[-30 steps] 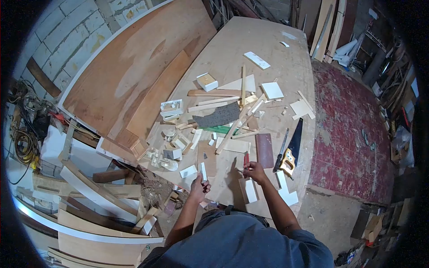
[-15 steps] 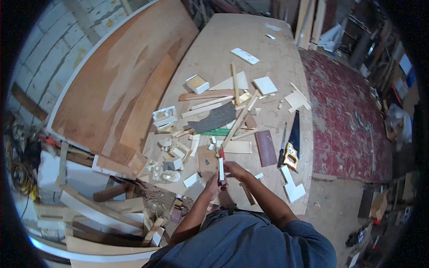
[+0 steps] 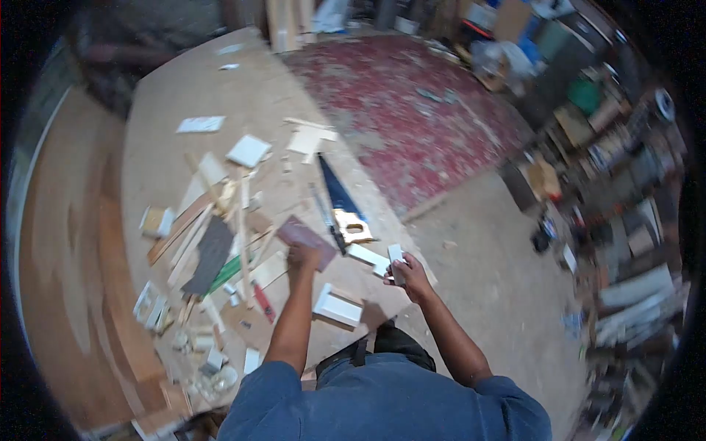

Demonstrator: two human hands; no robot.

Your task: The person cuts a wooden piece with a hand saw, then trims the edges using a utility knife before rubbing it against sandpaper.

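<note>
My right hand [image 3: 413, 279] is closed around a small white block [image 3: 396, 262], held beyond the table's right edge. My left hand [image 3: 303, 256] reaches over the table to the lower left edge of a maroon rectangular piece [image 3: 312, 237]. Its fingers are blurred and mostly hidden, so their grip cannot be made out. Between the hands and nearer my body lies a white piece with raised sides [image 3: 340, 307]. A handsaw [image 3: 353, 226] with a yellowish handle and a dark, slim tool [image 3: 327, 217] lie beyond the maroon piece.
Wood strips [image 3: 195, 228], a dark grey sheet [image 3: 207, 257] and a red, slim item [image 3: 263, 301] lie left on the table [image 3: 162, 162]. An L-shaped white piece [image 3: 368, 257] rests near the right edge. Stacked offcuts [image 3: 632, 294] line the far right.
The view has swung to the right. My hands were together at a white piece; now they are apart, the right holding a white block and the left out over the maroon piece.
</note>
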